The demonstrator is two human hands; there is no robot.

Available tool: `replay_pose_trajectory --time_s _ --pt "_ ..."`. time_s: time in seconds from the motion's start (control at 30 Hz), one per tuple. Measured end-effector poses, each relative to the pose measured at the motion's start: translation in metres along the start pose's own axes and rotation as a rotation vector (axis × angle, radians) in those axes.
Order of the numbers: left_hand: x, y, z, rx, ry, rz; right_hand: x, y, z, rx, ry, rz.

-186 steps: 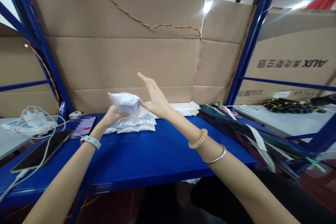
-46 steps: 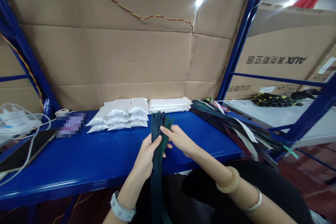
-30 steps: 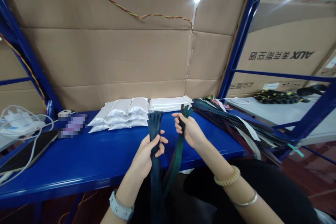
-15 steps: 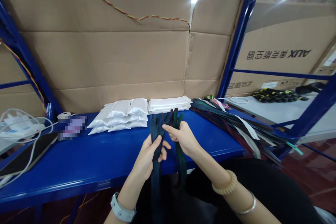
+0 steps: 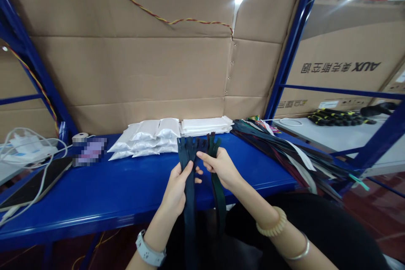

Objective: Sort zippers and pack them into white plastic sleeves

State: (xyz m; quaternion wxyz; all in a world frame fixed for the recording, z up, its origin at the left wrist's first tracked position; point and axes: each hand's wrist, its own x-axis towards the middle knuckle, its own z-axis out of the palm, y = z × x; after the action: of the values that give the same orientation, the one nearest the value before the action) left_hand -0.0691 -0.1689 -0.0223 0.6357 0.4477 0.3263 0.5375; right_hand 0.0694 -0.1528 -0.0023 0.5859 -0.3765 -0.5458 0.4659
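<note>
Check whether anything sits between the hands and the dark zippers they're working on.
Nothing visible does. The left hand already grips the dark zippers below their top ends, and the right hand pinches them from the right. The white packets lie farther back on the blue shelf, clear of both hands.

White packets (image 5: 147, 137) stacked at the blue shelf's (image 5: 110, 194) back edge, flat white bags (image 5: 205, 125) beside them, tape roll (image 5: 79, 137) and tablet (image 5: 34, 182) toward the left end, loose zipper pile (image 5: 284, 152) at the right end, cardboard (image 5: 142, 59) behind.
</note>
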Motion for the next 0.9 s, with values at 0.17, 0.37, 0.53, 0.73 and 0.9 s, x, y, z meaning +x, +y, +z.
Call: replay_pose_trajectory --time_s 0.17,0.37,0.53,0.73,0.9 --pt "-0.001 0.000 0.003 -0.064 0.057 0.020 0.000 0.002 0.001 0.001 0.037 -0.012" --pt "0.001 -0.003 0.000 -0.136 0.080 0.045 0.005 0.000 -0.007 0.028 0.192 -0.050" --pt "0.001 -0.003 0.001 -0.112 0.014 0.039 0.010 -0.004 -0.015 0.174 0.252 -0.109" --pt "-0.004 0.001 0.004 -0.005 -0.105 0.020 0.001 0.002 0.001 0.240 0.003 0.030" --pt "-0.006 0.003 0.006 0.052 -0.193 0.003 -0.008 -0.002 0.010 0.068 -0.116 0.032"
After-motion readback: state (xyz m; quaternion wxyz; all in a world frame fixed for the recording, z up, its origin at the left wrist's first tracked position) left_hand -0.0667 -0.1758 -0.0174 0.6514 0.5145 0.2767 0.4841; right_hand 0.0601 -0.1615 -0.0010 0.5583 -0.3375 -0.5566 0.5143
